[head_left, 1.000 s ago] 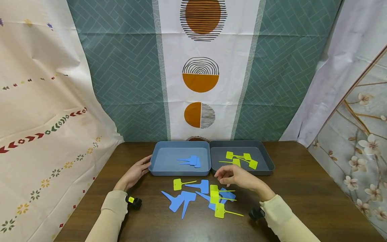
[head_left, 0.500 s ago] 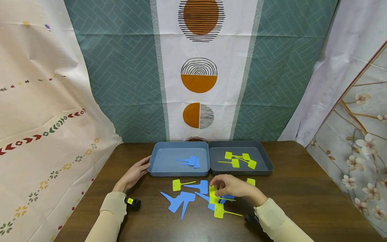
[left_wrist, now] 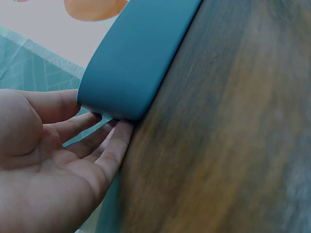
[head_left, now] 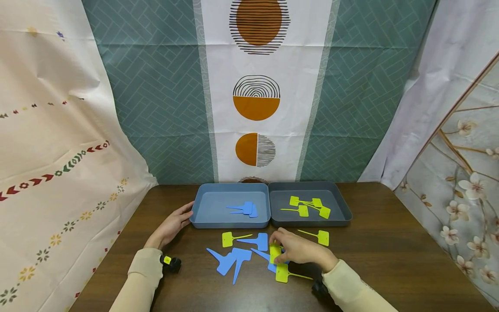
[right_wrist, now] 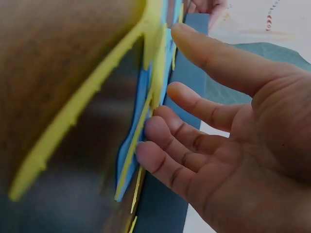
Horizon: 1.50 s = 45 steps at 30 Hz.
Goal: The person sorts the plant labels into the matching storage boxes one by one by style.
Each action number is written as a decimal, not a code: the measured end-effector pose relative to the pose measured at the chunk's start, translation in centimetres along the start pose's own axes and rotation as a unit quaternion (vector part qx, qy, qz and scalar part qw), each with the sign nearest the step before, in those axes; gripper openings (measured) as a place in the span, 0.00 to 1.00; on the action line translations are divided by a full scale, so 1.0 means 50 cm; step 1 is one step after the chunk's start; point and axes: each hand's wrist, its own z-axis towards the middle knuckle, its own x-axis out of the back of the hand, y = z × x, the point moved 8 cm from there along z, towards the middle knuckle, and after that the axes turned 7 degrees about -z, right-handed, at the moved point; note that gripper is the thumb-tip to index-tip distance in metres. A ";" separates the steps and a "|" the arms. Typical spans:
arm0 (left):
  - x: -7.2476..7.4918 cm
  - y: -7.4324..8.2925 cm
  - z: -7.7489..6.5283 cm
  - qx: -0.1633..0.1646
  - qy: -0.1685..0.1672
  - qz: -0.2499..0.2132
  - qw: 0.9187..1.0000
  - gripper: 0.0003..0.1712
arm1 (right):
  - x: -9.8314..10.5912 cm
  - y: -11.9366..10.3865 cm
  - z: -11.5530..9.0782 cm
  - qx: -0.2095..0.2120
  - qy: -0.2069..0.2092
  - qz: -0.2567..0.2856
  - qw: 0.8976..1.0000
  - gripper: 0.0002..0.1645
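Note:
My left hand [head_left: 171, 225] rests against the left end of the blue tray [head_left: 202, 220], its fingertips along the tray wall in the left wrist view. Close over a pile of T-shaped plastic plant labels is my right hand [head_left: 298, 247]. Its thumb and index finger are spread around the head of a yellow plant label [head_left: 275, 253], with the thumb tip right at its edge in the right wrist view. A blue plant label [head_left: 271, 267] lies partly hidden beneath. Just in front is another yellow plant label [head_left: 281, 274], stem pointing right.
Several blue plant labels [head_left: 242, 255] lie left of the pile, beside a yellow one [head_left: 227, 239]. Another yellow label [head_left: 323, 238] sits right of my hand. The blue tray holds a few blue labels [head_left: 247, 208]; the dark grey tray [head_left: 343, 221] holds several yellow ones [head_left: 303, 211].
My right hand has moved from the grey tray's front edge toward me and down onto the pile. The yellow label at the right has come into view. My left hand stays put.

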 end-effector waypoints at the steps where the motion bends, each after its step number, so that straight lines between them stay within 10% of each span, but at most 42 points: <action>1: 0.000 0.000 0.000 0.000 0.001 -0.001 1.000 0.33 | -0.002 0.000 0.001 -0.002 0.002 -0.006 1.000 0.24; 20: 0.002 0.000 0.003 -0.003 0.001 -0.006 1.000 0.33 | 0.009 -0.009 0.010 0.001 0.074 -0.052 0.996 0.19; 35: 0.003 0.000 0.005 -0.001 0.006 -0.002 1.000 0.33 | 0.042 -0.002 0.009 0.029 0.076 0.136 0.987 0.07; 45: 0.003 -0.004 0.006 0.003 0.007 -0.003 1.000 0.33 | 0.071 0.012 -0.001 0.015 0.079 0.155 0.985 0.12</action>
